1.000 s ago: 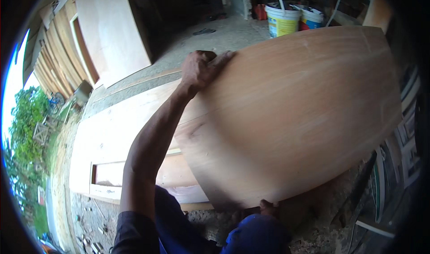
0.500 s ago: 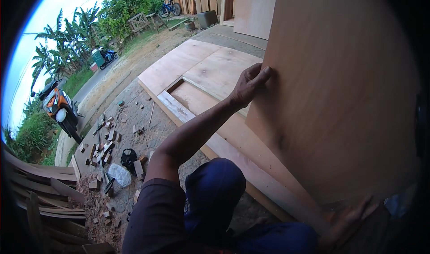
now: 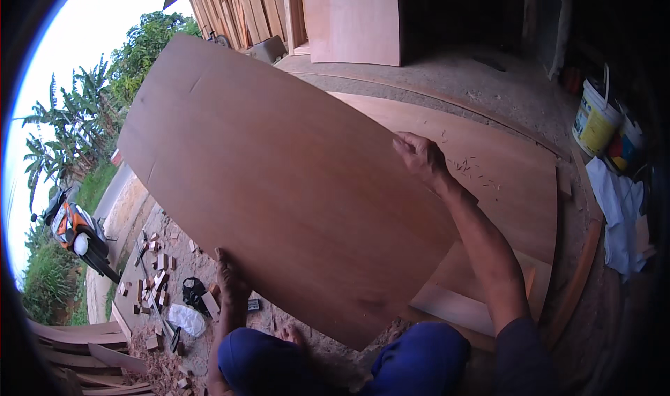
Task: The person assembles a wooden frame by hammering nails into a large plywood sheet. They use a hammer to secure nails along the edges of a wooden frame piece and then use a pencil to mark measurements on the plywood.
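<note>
A reddish-brown plywood sheet [image 3: 279,180] is held up at a slant in front of me, its near corner low by my knees. My left hand [image 3: 232,279] grips its lower left edge, thumb on the face and the other fingers mostly hidden. On the far right edge, my right hand [image 3: 421,157] is closed with the thumb on top and fingers folded round the edge. Beyond and under the sheet lies a larger pale wooden panel [image 3: 516,152] with small shavings on it, partly covered.
Wood offcuts [image 3: 162,262], a white plastic bag [image 3: 187,319] and a black cap-like thing [image 3: 194,291] lie on the ground at left. Curved wood strips [image 3: 77,337] are stacked near left. Buckets [image 3: 595,120] and a white cloth [image 3: 618,211] stand at right; a motorcycle [image 3: 78,232] is parked outside.
The plywood sheet has swung from the right across to the left and now hides much of the panel. My left hand has moved down and left; my right hand has risen to the far edge.
</note>
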`<state>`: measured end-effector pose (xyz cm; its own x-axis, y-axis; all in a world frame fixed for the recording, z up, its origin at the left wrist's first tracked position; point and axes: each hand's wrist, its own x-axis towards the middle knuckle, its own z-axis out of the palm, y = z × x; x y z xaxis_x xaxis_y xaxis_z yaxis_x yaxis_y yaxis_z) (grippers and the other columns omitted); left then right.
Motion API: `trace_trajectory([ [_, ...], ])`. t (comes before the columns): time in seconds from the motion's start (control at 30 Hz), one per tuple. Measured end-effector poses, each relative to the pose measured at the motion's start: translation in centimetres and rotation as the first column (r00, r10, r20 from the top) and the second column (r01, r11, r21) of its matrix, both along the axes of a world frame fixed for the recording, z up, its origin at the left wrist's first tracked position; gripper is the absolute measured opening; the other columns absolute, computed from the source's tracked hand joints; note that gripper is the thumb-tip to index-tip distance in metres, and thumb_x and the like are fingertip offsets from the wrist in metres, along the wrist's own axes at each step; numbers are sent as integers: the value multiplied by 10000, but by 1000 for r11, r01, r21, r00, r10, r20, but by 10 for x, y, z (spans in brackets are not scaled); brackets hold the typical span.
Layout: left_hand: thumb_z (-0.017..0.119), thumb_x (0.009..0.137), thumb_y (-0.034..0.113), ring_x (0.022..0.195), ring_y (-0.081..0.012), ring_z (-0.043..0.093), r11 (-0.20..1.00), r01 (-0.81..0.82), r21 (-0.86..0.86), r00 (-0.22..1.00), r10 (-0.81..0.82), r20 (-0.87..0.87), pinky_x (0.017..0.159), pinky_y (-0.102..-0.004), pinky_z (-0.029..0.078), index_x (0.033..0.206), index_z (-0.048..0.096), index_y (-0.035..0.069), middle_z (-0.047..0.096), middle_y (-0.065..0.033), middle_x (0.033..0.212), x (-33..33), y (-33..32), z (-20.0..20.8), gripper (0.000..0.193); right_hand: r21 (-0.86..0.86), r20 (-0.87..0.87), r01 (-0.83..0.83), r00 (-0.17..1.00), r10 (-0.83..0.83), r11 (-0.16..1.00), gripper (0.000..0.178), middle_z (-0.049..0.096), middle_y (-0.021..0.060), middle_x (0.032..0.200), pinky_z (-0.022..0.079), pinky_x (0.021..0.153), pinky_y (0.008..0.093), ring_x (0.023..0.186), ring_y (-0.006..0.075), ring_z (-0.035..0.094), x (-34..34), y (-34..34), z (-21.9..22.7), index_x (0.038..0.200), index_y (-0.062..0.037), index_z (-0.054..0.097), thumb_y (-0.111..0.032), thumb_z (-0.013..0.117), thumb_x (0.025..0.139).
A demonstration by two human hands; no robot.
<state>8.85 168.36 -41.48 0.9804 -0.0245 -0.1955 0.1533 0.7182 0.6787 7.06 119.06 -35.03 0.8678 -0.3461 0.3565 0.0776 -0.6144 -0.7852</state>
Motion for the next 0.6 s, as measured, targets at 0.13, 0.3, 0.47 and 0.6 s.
trace_trajectory([
  [0.13,503,992,517,1316,-345,465,991,-78,111,996,83,-41,1129,-540,338,1438,438,75,498,-131,1448,-37,59,-87,632,-86,-212,-85,975,65,993,301,724,138,885,543,789,463,854,352,698,19,42,-59,1122,-159,675,-383,534,979],
  [0.3,471,1012,484,1305,-382,472,1000,-12,-22,967,6,-256,1099,-582,365,1438,423,52,500,-161,1439,-64,35,-123,609,-333,-261,-61,965,-30,941,306,671,154,1052,509,849,474,1024,349,632,13,36,-144,1163,-129,663,-303,580,925],
  [0.47,428,1042,442,1279,-370,495,995,-64,76,940,86,-332,1086,-585,383,1411,451,44,519,-157,1413,-53,16,-176,543,-462,-341,-66,934,-109,884,441,504,142,1357,384,1043,507,1283,349,449,-5,32,-178,1309,-102,593,-270,600,902],
  [0.6,404,1053,434,1306,-356,480,999,24,22,916,-13,-400,1107,-577,363,1431,424,47,496,-153,1442,-45,-28,-159,542,-581,-265,-35,953,-149,813,467,503,171,1372,383,1069,476,1283,347,468,-25,3,-187,1354,-70,557,-242,594,921],
])
